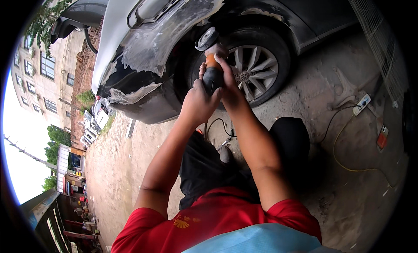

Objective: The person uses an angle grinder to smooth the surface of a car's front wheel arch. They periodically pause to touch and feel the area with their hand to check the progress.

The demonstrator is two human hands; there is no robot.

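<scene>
Both of my hands are wrapped around an orange and black power tool (212, 60), which has a round disc head (207, 39) at its top, held out in front of the wheel arch. My left hand (201, 96) grips the lower black body, and my right hand (225, 77) is closed higher up along its right side. Beyond it is a car fender (152, 40) with rough, patchy grey and dark areas. Below the arch is a tyre with a silver spoked wheel (254, 66), partly hidden by the tool and my arms.
Power strips (361, 104) with cables lie on the concrete ground (331, 192) at right, beside a metal stand (348, 90) and wire mesh (374, 35). A dark cable loops below the car. Buildings (48, 74), piled items (98, 120) and an open shed (61, 218) are at left.
</scene>
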